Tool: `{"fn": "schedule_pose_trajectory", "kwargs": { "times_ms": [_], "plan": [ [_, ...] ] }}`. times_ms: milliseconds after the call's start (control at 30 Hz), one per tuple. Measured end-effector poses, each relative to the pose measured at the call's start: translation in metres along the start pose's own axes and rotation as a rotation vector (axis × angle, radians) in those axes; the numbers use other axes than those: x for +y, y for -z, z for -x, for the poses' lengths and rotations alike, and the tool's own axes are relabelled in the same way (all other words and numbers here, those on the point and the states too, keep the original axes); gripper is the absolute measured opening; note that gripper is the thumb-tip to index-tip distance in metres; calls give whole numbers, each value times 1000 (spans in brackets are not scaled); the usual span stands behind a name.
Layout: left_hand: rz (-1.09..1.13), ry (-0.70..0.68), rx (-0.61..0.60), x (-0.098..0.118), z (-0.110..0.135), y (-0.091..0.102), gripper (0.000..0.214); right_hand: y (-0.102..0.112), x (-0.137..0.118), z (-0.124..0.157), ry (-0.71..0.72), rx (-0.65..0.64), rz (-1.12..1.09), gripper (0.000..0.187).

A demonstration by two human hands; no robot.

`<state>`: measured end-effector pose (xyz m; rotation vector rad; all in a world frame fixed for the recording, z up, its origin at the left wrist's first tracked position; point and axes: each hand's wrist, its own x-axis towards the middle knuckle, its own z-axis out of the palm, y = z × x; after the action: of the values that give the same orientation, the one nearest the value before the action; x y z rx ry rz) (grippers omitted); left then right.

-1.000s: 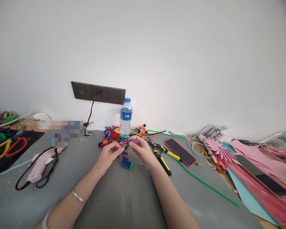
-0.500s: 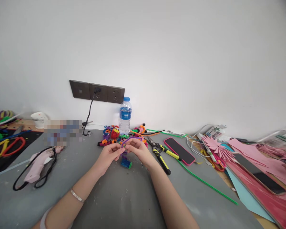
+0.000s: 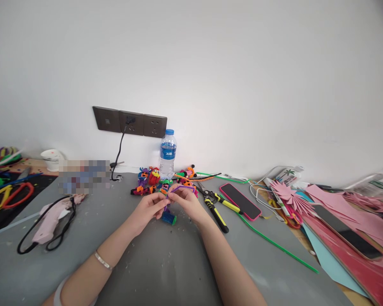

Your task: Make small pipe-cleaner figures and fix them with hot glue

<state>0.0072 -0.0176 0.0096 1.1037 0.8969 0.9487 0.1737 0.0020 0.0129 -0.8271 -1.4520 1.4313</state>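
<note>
Both hands meet over the middle of the grey mat. My left hand [image 3: 151, 207] is closed, its thumb and finger pinching a purple pipe cleaner [image 3: 185, 187]. My right hand [image 3: 185, 203] also pinches it, close beside the left fingertips, and a bent length arches over the right fingers. Just below the fingers lies a small blue roll with a green end [image 3: 169, 218]; whether it joins the purple piece I cannot tell. Behind the hands sit several colourful pipe-cleaner figures [image 3: 153, 175], partly hidden by my fingers.
A water bottle [image 3: 168, 155] stands by the wall. To the right lie yellow-black pliers [image 3: 215, 212], a phone with a pink edge [image 3: 241, 202] and a green pipe cleaner [image 3: 276, 242]. A pink glue gun [image 3: 49, 223] with a black cord rests at left. Pink paper [image 3: 335, 204] covers the far right.
The purple pipe cleaner's arch has shifted slightly right and lower over my right fingers. My fingertips have moved a little closer together. At far right, another person's hand has left view.
</note>
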Motion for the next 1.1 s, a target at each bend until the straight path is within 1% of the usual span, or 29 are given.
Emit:
{"fn": "schedule_pose_trajectory", "kwargs": {
  "times_ms": [100, 267, 400, 500, 633, 800, 867, 1000, 1100],
  "plan": [
    [35, -2, 28, 1, -1, 1, 31, -2, -2, 0, 19, 18, 19, 26],
    [143, -31, 139, 0, -5, 2, 31, -6, -3, 0, 61, 58, 25, 27],
    [239, -41, 212, -4, -6, 2, 31, -8, -1, 0, 58, 48, 14, 26],
    [268, -41, 216, -7, -7, 4, 30, -9, 1, -1, 48, 33, -3, 25],
    [265, -9, 208, -7, -7, 8, 29, -9, 3, -1, 49, 75, -22, 24],
    [229, 62, 105, -2, -4, 4, 28, -6, 3, -3, 58, 108, -1, 24],
    [231, 79, 99, 0, -3, 2, 28, -6, 2, -3, 68, 122, -5, 25],
    [218, 80, 153, -1, -4, 4, 32, -7, 3, -3, 106, 101, -47, 22],
    [250, 34, 249, -5, -6, 6, 36, -8, 3, -2, 95, 70, -52, 22]
  ]
}}
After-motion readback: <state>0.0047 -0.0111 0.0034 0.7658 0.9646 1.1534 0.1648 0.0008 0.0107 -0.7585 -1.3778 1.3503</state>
